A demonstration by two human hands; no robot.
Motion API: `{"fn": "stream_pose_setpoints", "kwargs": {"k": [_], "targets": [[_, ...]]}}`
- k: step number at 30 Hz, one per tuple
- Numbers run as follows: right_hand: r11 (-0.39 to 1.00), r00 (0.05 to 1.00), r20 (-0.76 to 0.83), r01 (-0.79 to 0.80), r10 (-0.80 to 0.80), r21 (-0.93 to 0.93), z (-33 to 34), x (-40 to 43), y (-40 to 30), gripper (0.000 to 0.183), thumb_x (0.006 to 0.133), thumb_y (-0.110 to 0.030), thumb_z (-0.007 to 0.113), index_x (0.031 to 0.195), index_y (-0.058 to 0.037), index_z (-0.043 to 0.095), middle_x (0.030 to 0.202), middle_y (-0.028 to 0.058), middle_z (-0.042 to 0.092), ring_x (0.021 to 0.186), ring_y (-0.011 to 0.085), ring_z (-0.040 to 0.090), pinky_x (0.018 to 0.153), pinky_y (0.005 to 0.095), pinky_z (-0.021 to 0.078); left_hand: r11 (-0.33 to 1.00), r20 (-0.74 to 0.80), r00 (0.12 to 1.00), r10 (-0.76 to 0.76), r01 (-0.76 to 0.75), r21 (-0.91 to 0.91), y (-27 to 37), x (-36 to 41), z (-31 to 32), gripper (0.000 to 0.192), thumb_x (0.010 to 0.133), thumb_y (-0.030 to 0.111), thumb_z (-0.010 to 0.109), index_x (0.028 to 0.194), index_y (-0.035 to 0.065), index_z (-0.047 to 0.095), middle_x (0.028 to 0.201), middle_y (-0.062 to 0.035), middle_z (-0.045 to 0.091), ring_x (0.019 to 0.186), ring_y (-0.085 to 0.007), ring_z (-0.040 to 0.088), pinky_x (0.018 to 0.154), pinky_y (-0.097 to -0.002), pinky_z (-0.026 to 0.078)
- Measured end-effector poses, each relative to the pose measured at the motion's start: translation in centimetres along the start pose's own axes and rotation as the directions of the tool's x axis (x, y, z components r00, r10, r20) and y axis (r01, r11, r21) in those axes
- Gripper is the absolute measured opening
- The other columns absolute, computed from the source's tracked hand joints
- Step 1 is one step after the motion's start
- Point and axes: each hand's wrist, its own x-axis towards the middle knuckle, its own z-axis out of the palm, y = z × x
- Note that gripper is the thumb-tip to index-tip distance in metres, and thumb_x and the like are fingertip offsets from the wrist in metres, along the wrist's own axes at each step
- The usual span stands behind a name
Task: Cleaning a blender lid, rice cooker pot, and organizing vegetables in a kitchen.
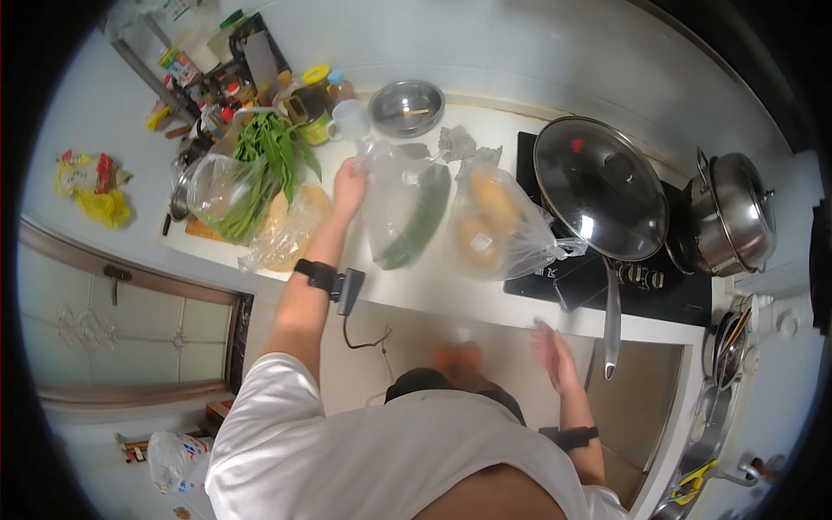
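My left hand (pixel 350 186) reaches over the counter, its fingers closed on the upper left corner of a clear plastic bag (pixel 383 195). Inside that bag lies a long green gourd or cucumber (pixel 419 221). My right hand (pixel 552 354), slightly blurred, hovers in front of the counter edge with fingers apart and nothing in it. A knotted clear bag (pixel 530 244) with yellowish, rounded produce (pixel 491 198) rests to the right of the gourd. Left of my left forearm are leafy greens (pixel 260 162) in a plastic bag and a tan item (pixel 305 201) partly under clear plastic.
A lidded frying pan (pixel 601 188) sits on the black cooktop (pixel 676 299), its handle (pixel 611 318) jutting past the front edge. Beside it stands a steel pot (pixel 734 214). Along the back are a metal bowl (pixel 406 107), a mug (pixel 351 119) and several bottles and jars (pixel 316 97).
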Motion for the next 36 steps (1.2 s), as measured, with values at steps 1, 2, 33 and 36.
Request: {"fn": "stream_pose_setpoints", "kwargs": {"k": [1,2,33,36], "targets": [[1.0,1.0,-0.005,0.006,-0.006,0.019,0.6,0.6,-0.4,0.047,0.085,-0.04,0.039,0.119,-0.0073,0.04,0.102,0.0016,0.052,0.082,0.0088,0.048,0.072,0.0228,0.0371,1.0,0.015,1.0,0.012,-0.012,0.007,0.8,0.3,-0.9,0.019,0.076,0.01,0.043,0.09,0.0005,0.052,0.073,-0.0127,0.057,0.067,-0.0212,0.054,0.061,-0.03,0.043],[0.998,0.999,0.031,0.042,-0.041,-0.037,1.2,1.2,-0.8,0.046,0.085,-0.039,0.039,0.119,-0.0073,0.04,0.103,0.0016,0.052,0.083,0.0089,0.048,0.073,0.0228,0.0369,0.999,-0.012,1.0,-0.023,0.024,0.027,1.3,0.6,-1.7,0.017,0.076,0.008,0.043,0.089,0.0004,0.051,0.071,-0.0112,0.056,0.064,-0.0194,0.054,0.058,-0.029,0.043],[0.944,0.981,0.183,0.119,-0.064,-0.309,11.4,7.9,-1.2,0.045,0.084,-0.034,0.044,0.118,-0.0034,0.042,0.106,0.0064,0.051,0.087,0.0121,0.049,0.074,0.0234,0.0382,0.998,-0.041,0.997,-0.064,0.065,0.011,-4.1,-3.4,-18.7,0.039,0.076,0.018,0.059,0.109,-0.0006,0.048,0.095,-0.0093,0.055,0.079,-0.0123,0.053,0.069,-0.0232,0.043],[0.933,0.983,0.165,0.127,-0.074,-0.336,17.2,8.9,-1.0,0.045,0.083,-0.032,0.046,0.118,-0.0037,0.042,0.108,0.0073,0.051,0.086,0.0121,0.049,0.073,0.0235,0.0385,0.996,-0.002,0.996,-0.088,0.088,-0.006,-6.2,-4.1,-22.8,0.027,0.078,0.015,0.056,0.1,-0.0004,0.054,0.087,-0.0067,0.059,0.077,-0.0108,0.054,0.068,-0.0219,0.042]]}}
